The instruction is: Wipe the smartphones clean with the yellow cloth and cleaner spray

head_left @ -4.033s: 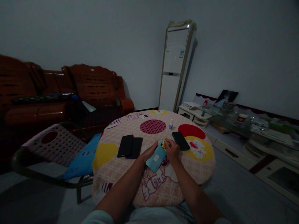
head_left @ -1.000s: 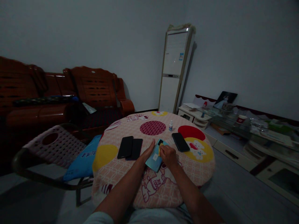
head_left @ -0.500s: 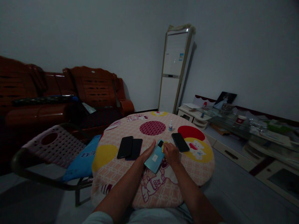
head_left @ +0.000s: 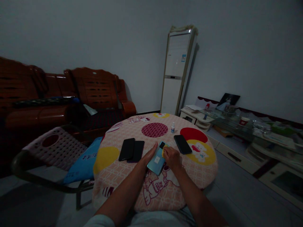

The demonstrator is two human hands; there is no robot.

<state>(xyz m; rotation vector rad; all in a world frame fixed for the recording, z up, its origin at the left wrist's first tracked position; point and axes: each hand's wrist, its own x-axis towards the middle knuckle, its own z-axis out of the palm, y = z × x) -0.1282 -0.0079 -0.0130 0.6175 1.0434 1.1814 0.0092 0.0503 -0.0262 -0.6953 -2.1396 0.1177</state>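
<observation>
Okay, so the yellow cloth is changing place: half a second ago it was sitting at the right edge of the teal phone, and now it is lying further in, over the back panel, just beside the camera bump. Contact is apparently shifting from rim to back, so the rubbing is probably still going on. Your right hand is doing the pinching, its grip closing tight on the cloth. Your left hand is supporting the phone along its left edge, thumb raised; fingers are hiding below, so I'm not telling how far that grip is closing. The phone is sitting back-up between your hands, above the near half of the desk. Nothing else is moving: a black phone is overlapping a dark slab on the left, another phone and a small bottle are staying beyond your right hand.
</observation>
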